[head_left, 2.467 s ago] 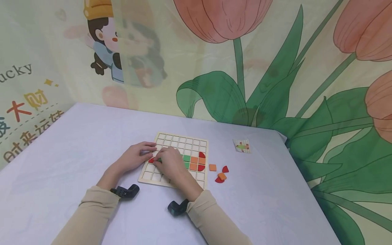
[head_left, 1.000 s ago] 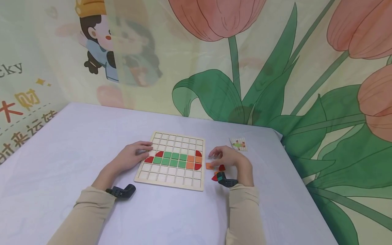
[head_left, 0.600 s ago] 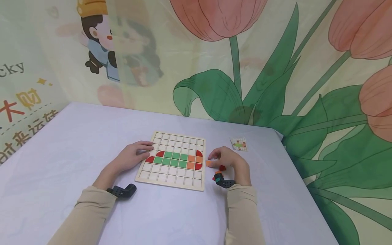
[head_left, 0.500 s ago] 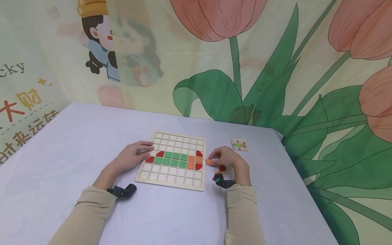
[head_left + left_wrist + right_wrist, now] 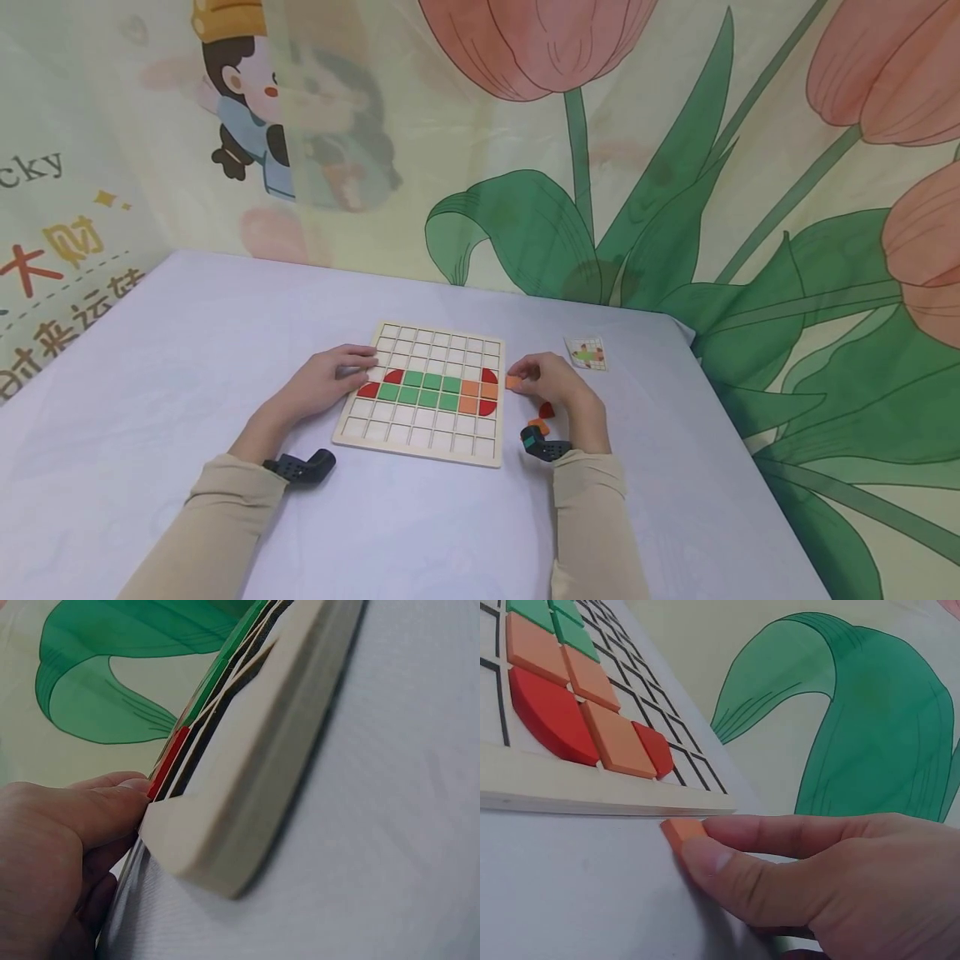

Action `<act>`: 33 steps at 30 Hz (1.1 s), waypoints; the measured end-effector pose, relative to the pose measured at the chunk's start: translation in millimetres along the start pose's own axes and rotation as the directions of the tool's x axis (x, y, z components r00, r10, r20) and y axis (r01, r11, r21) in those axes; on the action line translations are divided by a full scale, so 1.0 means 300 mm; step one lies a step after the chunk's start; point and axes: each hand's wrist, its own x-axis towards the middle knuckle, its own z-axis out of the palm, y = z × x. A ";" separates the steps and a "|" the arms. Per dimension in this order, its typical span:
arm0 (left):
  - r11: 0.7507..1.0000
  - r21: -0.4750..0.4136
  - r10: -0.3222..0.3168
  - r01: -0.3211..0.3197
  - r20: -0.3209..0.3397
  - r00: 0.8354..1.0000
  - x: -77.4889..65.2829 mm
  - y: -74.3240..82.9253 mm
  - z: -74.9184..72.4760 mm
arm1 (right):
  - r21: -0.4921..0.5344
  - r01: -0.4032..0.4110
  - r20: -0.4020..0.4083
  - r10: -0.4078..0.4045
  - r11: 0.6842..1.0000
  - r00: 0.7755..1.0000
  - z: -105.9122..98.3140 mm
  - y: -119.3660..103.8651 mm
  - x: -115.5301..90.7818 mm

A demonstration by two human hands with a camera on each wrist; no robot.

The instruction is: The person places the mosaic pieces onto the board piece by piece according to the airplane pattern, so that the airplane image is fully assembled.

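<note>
A wooden grid board (image 5: 420, 433) lies on the table with green and orange square tiles and red quarter-circle tiles set in its middle rows. My left hand (image 5: 327, 385) rests at the board's left edge, its fingertips touching the frame by a red tile (image 5: 169, 761). Just off the board's right edge, my right hand (image 5: 553, 382) pinches an orange square tile (image 5: 681, 829) between thumb and index finger. That tile is slightly tilted in the right wrist view. Below the right hand lie a red quarter-circle tile (image 5: 547, 410) and another orange tile (image 5: 538, 426), partly covered by the wrist camera.
A small pattern card (image 5: 588, 354) lies at the back right, printed with a coloured grid. A white cloth covers the table (image 5: 420, 533). Behind it hangs a printed backdrop (image 5: 495, 225) with tulips. Black cameras (image 5: 303, 467) are strapped to both wrists.
My right hand left the board's middle, reached to the loose tiles on the right, took hold of an orange square and moved slightly away from me with it. The left hand stayed at the board.
</note>
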 end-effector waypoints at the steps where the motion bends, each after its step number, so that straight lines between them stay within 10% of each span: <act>1: 1.000 0.000 0.001 -0.001 0.001 1.000 0.000 0.000 -0.001 | -0.005 -0.004 -0.007 0.004 1.000 1.000 0.002 -0.001 0.003; 23: 1.000 0.008 0.012 -0.012 -0.009 1.000 0.001 -0.010 -0.006 | 0.167 0.043 -0.262 0.003 0.985 0.965 0.036 0.005 0.046; 33: 1.000 0.015 0.002 -0.002 -0.011 1.000 0.002 -0.016 0.006 | 0.202 0.140 -0.406 -0.047 0.969 0.913 0.032 -0.077 0.035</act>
